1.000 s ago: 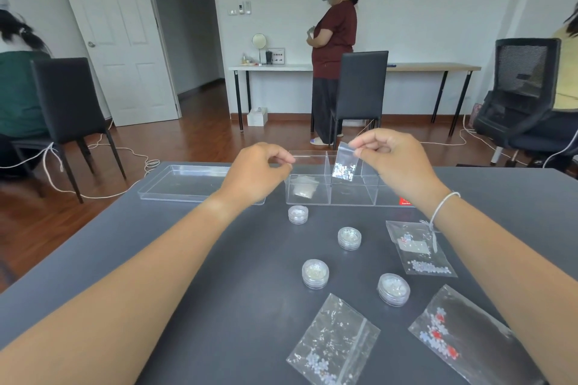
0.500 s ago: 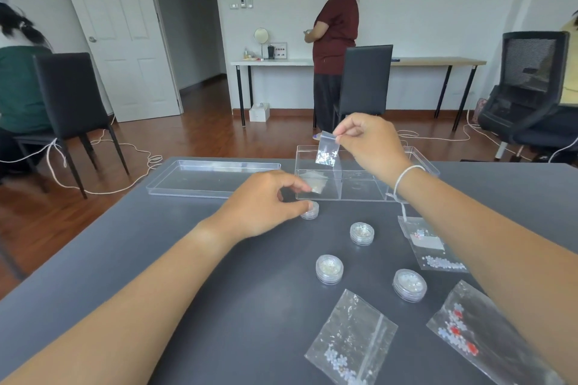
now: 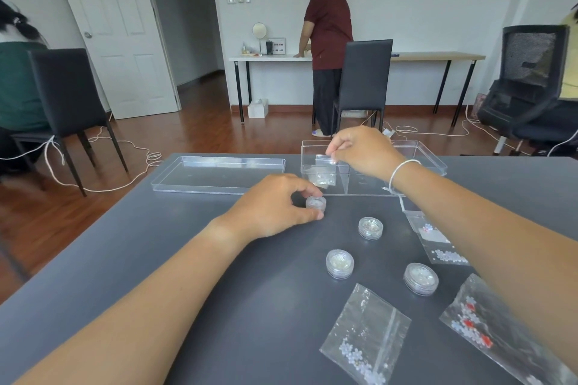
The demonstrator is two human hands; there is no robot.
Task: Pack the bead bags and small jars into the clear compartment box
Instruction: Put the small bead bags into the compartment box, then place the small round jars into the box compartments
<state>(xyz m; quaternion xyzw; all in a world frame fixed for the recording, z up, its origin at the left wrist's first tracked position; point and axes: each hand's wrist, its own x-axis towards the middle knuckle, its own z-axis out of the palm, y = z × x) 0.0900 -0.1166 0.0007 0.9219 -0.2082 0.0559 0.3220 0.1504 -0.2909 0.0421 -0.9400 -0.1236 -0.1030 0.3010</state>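
The clear compartment box (image 3: 419, 150) stands at the far middle of the grey table. My right hand (image 3: 359, 148) pinches a small bead bag (image 3: 325, 166) by its top, and the bag hangs down inside the box's left compartment. My left hand (image 3: 272, 208) grips a small jar (image 3: 316, 203) that rests on the table just in front of the box. Three more jars lie nearer me: one (image 3: 370, 227), one (image 3: 340, 263) and one (image 3: 420, 278). Three bead bags lie flat: a bag (image 3: 366, 334) at the front, a red-beaded bag (image 3: 478, 322) and a bag (image 3: 438, 241) partly under my right forearm.
The box's clear lid (image 3: 219, 173) lies open-side up to the left of the box. Beyond the table stand black chairs (image 3: 364, 78), a long desk, cables on the wood floor and a person in a dark red shirt (image 3: 328, 28). Another person sits at far left.
My right hand has lowered the small bead bag from above the box into its left compartment. My left hand has dropped to the table and closed on the nearest jar.
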